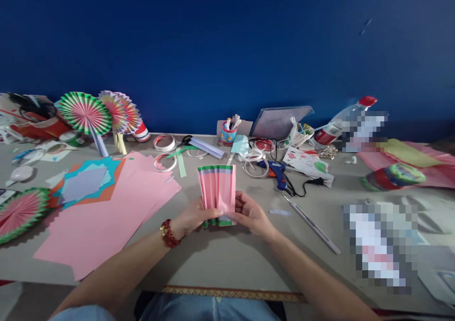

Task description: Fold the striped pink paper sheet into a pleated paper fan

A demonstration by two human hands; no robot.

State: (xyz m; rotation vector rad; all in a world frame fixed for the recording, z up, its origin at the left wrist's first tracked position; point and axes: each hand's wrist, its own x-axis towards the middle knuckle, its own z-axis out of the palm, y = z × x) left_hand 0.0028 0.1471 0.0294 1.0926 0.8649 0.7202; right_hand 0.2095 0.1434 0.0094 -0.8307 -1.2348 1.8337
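Observation:
Between my two hands I hold a pleated strip of pink paper [217, 188] with green bands along its top and bottom edges. The folds stand upright over the table's middle. My left hand [195, 215], with a red beaded bracelet at the wrist, grips the lower left side, thumb pressed on the front. My right hand [249, 213] pinches the lower right side, thumb on the front near the other thumb. The fingers behind the paper are partly hidden. A craft knife [313, 224] lies right of my right hand, beside a small pale paper strip [280, 212].
Pink paper sheets [106, 226] spread at left, with smaller coloured sheets [85, 183] on top. Finished paper fans [85, 113] stand behind. Tape rolls [164, 143], a pen cup [228, 133] and a blue glue gun [279, 173] with its cord lie ahead. A bottle [341, 119] leans back right.

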